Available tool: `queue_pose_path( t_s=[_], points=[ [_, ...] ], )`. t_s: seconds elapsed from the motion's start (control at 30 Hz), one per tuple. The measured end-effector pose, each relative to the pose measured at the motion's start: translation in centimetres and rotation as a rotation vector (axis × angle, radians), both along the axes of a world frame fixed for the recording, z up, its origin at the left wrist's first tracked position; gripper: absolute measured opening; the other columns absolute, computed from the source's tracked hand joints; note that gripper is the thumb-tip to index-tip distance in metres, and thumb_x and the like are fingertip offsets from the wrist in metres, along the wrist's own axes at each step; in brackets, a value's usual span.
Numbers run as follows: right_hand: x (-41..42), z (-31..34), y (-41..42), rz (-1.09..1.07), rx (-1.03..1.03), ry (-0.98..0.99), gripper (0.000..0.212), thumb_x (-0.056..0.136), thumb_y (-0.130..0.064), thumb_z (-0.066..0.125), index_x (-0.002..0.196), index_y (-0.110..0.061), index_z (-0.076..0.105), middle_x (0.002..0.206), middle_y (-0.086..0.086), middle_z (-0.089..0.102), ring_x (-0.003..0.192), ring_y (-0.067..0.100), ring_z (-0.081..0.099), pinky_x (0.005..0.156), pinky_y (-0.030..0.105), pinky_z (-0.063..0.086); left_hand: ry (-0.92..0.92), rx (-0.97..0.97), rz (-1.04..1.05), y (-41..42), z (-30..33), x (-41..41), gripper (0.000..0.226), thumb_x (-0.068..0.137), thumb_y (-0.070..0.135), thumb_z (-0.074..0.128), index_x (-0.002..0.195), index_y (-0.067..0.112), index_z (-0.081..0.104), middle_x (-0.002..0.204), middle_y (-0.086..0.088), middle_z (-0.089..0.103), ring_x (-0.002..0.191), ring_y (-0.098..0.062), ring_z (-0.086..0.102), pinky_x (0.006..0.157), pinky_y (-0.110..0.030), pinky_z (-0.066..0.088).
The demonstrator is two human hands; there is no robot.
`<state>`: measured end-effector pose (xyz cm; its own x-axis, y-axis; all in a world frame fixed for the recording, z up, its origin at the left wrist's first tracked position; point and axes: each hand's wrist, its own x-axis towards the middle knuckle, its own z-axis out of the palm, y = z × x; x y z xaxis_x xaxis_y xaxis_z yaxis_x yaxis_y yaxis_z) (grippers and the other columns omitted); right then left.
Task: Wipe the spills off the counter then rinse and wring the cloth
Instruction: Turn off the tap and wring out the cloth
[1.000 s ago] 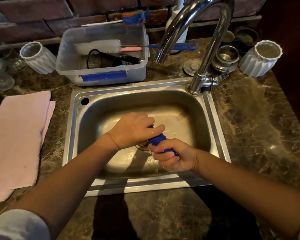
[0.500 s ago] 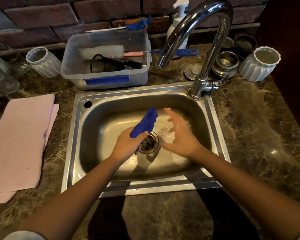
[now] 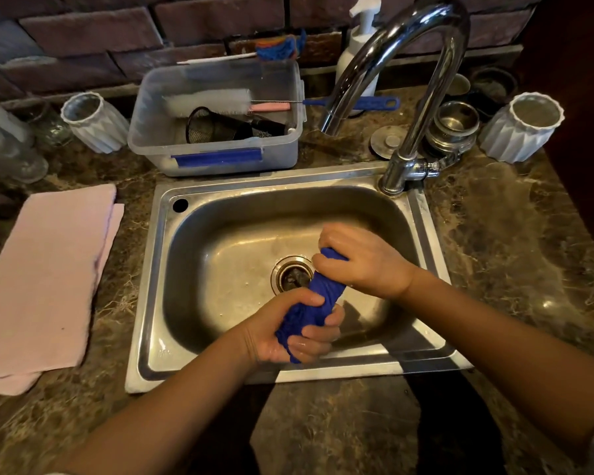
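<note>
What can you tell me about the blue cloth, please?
The blue cloth is bunched into a thick, ridged roll and slants over the sink basin beside the drain. The left hand grips its near end and the right hand its far end. It looks like soft, wet fabric.

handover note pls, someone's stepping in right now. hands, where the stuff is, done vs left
Left hand: grips the near end of the blue cloth.
Right hand: grips its far end.
Cloth: bunched into a roll, held over the sink near the drain.
Faucet: no water running that I can see.
Done: cloth is at the sink, mid-wring by the look of it.
Left: finish wringing. Whether the counter was fully wiped can't be judged.
</note>
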<state>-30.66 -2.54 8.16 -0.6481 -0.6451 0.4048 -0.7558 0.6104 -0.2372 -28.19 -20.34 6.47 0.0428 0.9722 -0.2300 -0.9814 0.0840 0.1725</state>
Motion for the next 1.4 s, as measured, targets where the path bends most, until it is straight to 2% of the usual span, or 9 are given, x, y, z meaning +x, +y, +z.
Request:
queue_pose_path(
  t_s=[0.07,0.13,0.3,0.43,0.53,0.8,0.97,1.1,1.4],
  points=[
    [0.0,0.3,0.3,0.011,0.179,-0.03,0.009,0.087,-0.022,0.045,0.09,-0.014,0.048,0.075,0.007,0.052,0.067,0.018,0.045,0.049,0.031,0.037,0.26,-0.208,-0.066,-0.6,0.5,-0.8,0.019,0.08,0.025,0.063,0.079,0.009,0.053,0.057,0.003,0.052,0.04,-0.004,0.042,0.04,-0.018,0.026],
    [0.2,0.1,0.3,-0.061,0.285,-0.243,0.01,0.089,-0.027,0.045,0.088,-0.017,0.046,0.074,0.004,0.047,0.066,0.017,0.044,0.055,0.032,0.029,0.682,-0.505,-0.182,-0.5,1.3,-1.9,0.019,0.081,0.018,0.065,0.072,0.011,0.05,0.053,0.003,0.05,0.04,-0.007,0.041,0.043,-0.021,0.026],
    [0.8,-1.4,-0.7,-0.373,0.285,-0.517,0.022,0.083,-0.022,0.063,0.1,-0.012,0.053,0.085,0.011,0.064,0.075,0.027,0.063,0.059,0.03,0.046,1.713,-1.13,-0.245,1.5,0.8,-3.8,0.018,0.074,0.024,0.066,0.086,0.012,0.059,0.078,-0.006,0.065,0.067,-0.021,0.059,0.061,-0.033,0.046],
    [1.1,-1.3,-2.0,-0.553,-0.12,-1.018,0.016,0.079,-0.019,0.066,0.083,-0.005,0.06,0.073,0.009,0.061,0.069,0.023,0.059,0.059,0.029,0.043,2.357,-0.984,-0.374,1.2,1.3,-6.0,0.025,0.083,0.027,0.062,0.103,0.015,0.055,0.095,-0.004,0.065,0.082,-0.022,0.06,0.062,-0.028,0.038],
    [2.4,-0.8,-2.8,-0.611,-0.666,-1.43,0.012,0.076,-0.007,0.064,0.071,-0.008,0.053,0.051,0.003,0.048,0.039,0.013,0.04,0.042,0.024,0.029,2.764,-0.566,-0.1,0.3,1.3,-7.8,0.035,0.065,0.021,0.081,0.089,0.01,0.058,0.072,-0.006,0.066,0.059,-0.024,0.062,0.046,-0.027,0.041],
    [4.5,0.4,-3.4,-0.253,-1.344,-2.038,0.024,0.084,-0.005,0.049,0.062,-0.015,0.05,0.041,-0.006,0.042,0.028,0.002,0.031,0.029,0.013,0.023,2.906,-0.169,0.318,0.4,2.1,-8.6,0.044,0.066,0.022,0.078,0.084,0.016,0.038,0.056,-0.006,0.061,0.043,-0.023,0.056,0.035,-0.027,0.046],
    [5.5,1.3,-4.1,-0.102,-1.433,-2.07,0.037,0.079,-0.013,0.045,0.043,-0.023,0.047,0.034,-0.01,0.038,0.025,0.003,0.029,0.032,0.016,0.015,2.933,-0.092,0.366,0.6,3.1,-8.5,0.049,0.06,0.022,0.082,0.081,0.015,0.038,0.053,-0.005,0.059,0.04,-0.022,0.054,0.036,-0.022,0.044],
    [5.7,1.7,-4.7,0.118,-1.628,-2.098,0.025,0.064,-0.014,0.067,0.054,-0.021,0.045,0.04,-0.009,0.043,0.026,0.002,0.031,0.029,0.014,0.021,2.921,-0.151,0.443,0.6,3.8,-8.4,0.021,0.076,0.029,0.054,0.079,0.015,0.038,0.052,-0.006,0.058,0.04,-0.022,0.052,0.034,-0.026,0.043],
    [6.4,2.3,-5.9,0.528,-1.774,-2.141,0.016,0.075,-0.008,0.056,0.063,-0.016,0.047,0.048,-0.006,0.03,0.033,0.007,0.024,0.033,0.014,0.022,2.871,-0.342,0.655,0.4,4.6,-6.3,0.02,0.075,0.023,0.06,0.079,0.015,0.042,0.053,-0.009,0.059,0.043,-0.025,0.055,0.037,-0.028,0.046]
  ],
)
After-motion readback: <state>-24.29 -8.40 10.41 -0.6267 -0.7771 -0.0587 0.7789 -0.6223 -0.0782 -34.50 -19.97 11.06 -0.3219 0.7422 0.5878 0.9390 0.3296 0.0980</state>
